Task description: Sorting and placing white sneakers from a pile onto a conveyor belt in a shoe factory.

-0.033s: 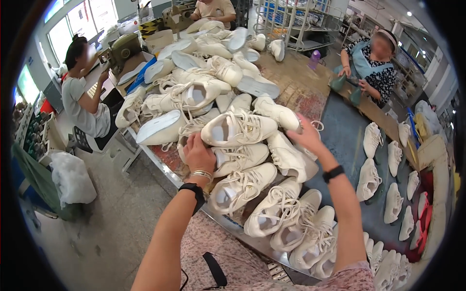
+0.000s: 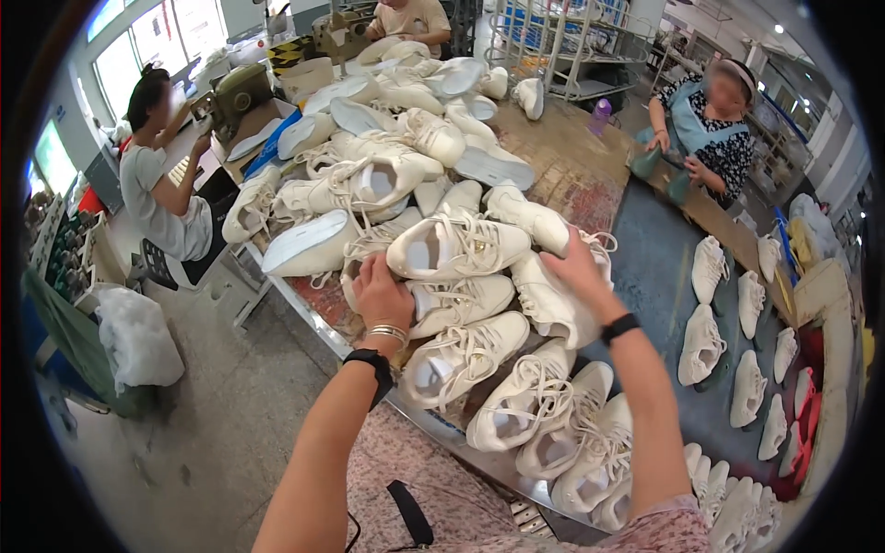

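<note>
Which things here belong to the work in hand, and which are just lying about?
Part of the work:
cream lace-up shoes
left hand
right hand
table under the heap

Apparently just lying about:
purple bottle
white plastic bundle

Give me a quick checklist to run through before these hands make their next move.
1. Left hand at the shoes: ok; the left hand lies against the cream shoes.
2. Firm right-hand grip: cannot tell; the right hand is at the shoes, but its hold is unclear.
3. All soles down: not ok; an overturned shoe shows its pale sole.
4. Co-worker clear: ok; the co-worker at right is across the table.
5. Bottle clear: ok; the purple bottle stands beyond both hands.
</note>
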The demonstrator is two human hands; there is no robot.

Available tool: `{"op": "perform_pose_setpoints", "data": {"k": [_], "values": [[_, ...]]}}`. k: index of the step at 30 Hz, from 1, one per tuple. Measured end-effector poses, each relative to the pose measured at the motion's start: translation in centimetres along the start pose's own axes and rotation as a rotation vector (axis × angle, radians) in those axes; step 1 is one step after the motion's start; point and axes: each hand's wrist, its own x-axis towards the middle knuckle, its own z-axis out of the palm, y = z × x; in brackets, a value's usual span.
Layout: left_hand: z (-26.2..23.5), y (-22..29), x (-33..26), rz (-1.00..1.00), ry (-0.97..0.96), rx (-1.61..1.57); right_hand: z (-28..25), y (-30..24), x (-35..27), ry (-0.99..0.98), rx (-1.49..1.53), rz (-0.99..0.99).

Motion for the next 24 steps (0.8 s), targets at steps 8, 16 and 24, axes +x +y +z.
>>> {"op": "perform_pose_setpoints", "data": {"k": [8, 16, 24], "values": [[-0.4, -1.5, -0.3, -0.019, -0.02, -0.015, 3.9, 0.7, -1.0, 0.205, -0.35, 0.134], [0.1, -0.1, 0.6, -0.001, -0.051, -0.058, 2.4, 1.5, -0.2, 0.329, -0.37, 0.086], [-0.5, -1.4, 0.0, -0.031, -0.115, -0.056, -3.3, 2.1, 2.1, 0.526, 0.312, 0.267]]}}
